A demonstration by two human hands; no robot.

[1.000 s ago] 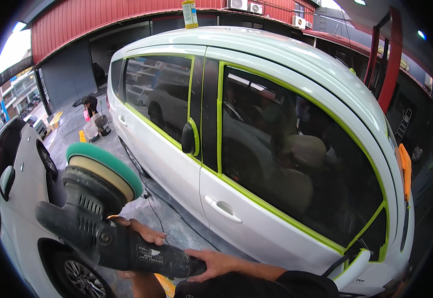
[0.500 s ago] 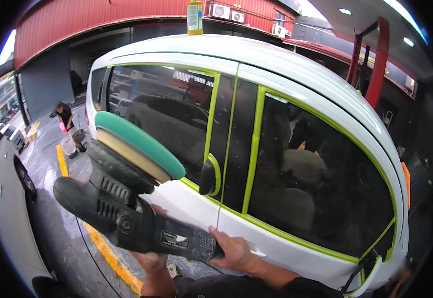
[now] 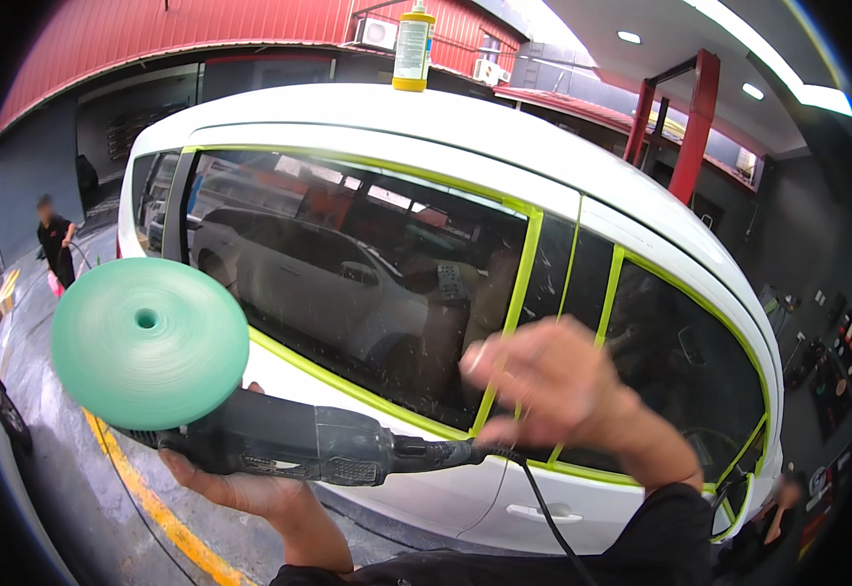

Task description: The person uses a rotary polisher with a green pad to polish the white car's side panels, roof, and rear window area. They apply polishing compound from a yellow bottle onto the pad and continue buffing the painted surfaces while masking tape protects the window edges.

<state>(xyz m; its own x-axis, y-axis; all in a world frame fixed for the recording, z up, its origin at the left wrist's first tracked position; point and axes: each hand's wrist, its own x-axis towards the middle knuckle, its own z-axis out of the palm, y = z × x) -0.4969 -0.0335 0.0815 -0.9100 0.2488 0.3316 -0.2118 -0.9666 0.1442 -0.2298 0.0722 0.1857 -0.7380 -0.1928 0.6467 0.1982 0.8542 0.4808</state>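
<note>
A black corded polisher [image 3: 279, 435] lies nearly level in front of me, its round green foam pad [image 3: 191, 342] facing me. Circular streaks ring the pad's central hole. My left hand [image 3: 240, 485] is closed around the tool's body from below, behind the pad. Blurred by motion, my right hand [image 3: 568, 381] is off the tool, above its cord end, with thumb and fingers apart and nothing between them. A black cord [image 3: 541, 493] runs down from the tool's tail. Behind stands a white car [image 3: 367, 117], its dark windows edged with yellow-green masking tape [image 3: 533, 254].
A yellow bottle [image 3: 412, 54] stands on the car's roof. Another car [image 3: 6, 469] is parked at the left, beyond a yellow floor line [image 3: 167, 503]. One person [image 3: 55, 239] stands at the far left, another [image 3: 783, 513] at the lower right. Red lift posts [image 3: 695, 127] rise behind.
My right hand has let go of the polisher's rear end and lifted. The polisher has turned, so its pad now faces me. The view has shifted along the car; the person at left now stands upright.
</note>
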